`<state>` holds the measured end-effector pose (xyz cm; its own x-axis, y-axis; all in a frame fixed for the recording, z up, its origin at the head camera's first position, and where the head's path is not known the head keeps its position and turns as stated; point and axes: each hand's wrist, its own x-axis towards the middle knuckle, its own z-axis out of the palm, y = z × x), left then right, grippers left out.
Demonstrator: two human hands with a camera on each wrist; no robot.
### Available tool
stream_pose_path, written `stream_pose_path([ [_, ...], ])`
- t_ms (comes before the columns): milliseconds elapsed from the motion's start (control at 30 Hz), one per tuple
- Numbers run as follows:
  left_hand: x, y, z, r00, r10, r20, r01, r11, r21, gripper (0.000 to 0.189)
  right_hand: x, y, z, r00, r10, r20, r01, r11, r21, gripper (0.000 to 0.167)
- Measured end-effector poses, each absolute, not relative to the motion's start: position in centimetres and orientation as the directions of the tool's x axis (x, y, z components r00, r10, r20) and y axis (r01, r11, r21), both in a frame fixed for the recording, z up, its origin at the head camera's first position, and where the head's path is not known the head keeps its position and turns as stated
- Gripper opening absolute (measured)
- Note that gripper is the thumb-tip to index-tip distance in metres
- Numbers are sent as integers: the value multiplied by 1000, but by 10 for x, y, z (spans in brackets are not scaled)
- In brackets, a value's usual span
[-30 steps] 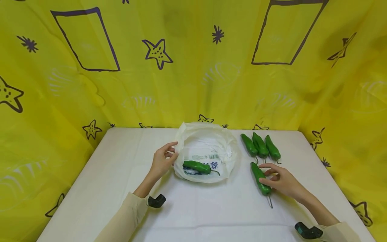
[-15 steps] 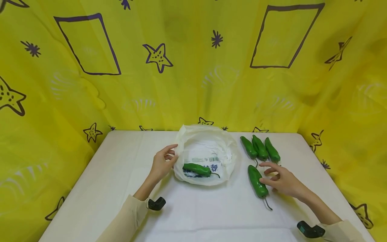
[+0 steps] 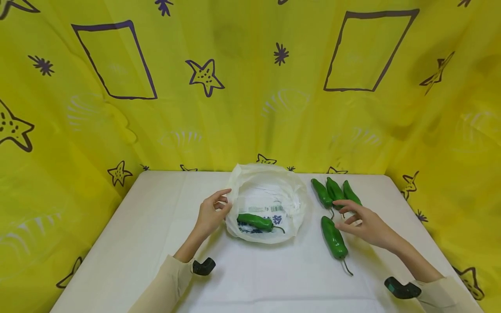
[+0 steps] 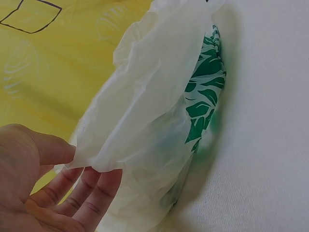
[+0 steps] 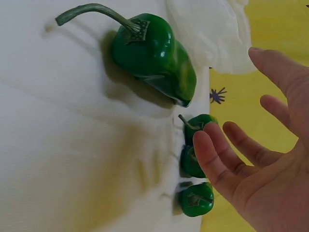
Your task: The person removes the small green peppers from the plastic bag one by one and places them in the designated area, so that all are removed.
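Observation:
A pale translucent plastic bag (image 3: 270, 237) stands with its mouth held wide, printed with green leaves low on its outside. One green pepper (image 3: 255, 221) lies inside it. My left hand (image 3: 212, 214) pinches the bag's left rim between thumb and fingers, as the left wrist view shows. To the right of the bag lies a single green pepper (image 3: 334, 238), stem toward me. Just over its far end hovers my right hand (image 3: 367, 225), fingers spread and gently bent, holding nothing. Three more green peppers (image 5: 196, 199) lie side by side behind it, partly hidden by the right hand.
A white cloth covers the table (image 3: 254, 278). Yellow curtains (image 3: 242, 113) with dark star drawings enclose its back and both sides. A small black device (image 3: 204, 266) is strapped to the left wrist, and another (image 3: 402, 288) to the right.
My right hand has let go of the single pepper and moved away toward the row at the back. That pepper has shifted slightly. The left hand keeps its hold on the bag.

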<state>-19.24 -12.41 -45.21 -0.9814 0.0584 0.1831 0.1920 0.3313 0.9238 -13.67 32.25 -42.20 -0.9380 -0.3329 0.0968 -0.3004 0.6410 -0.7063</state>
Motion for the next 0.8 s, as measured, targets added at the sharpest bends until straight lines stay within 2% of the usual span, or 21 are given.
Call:
stream_pose_path([
  [500,-192,-124,-454,-983,55,173,181,340,923,44,-159,298,-402,-882,-426,202,-450,632,-631,63],
  [800,-192,-125,-455,-983,54,175,183,342,922,44,-175,279,-387,-860,-477,182,-474,615,-630,63],
])
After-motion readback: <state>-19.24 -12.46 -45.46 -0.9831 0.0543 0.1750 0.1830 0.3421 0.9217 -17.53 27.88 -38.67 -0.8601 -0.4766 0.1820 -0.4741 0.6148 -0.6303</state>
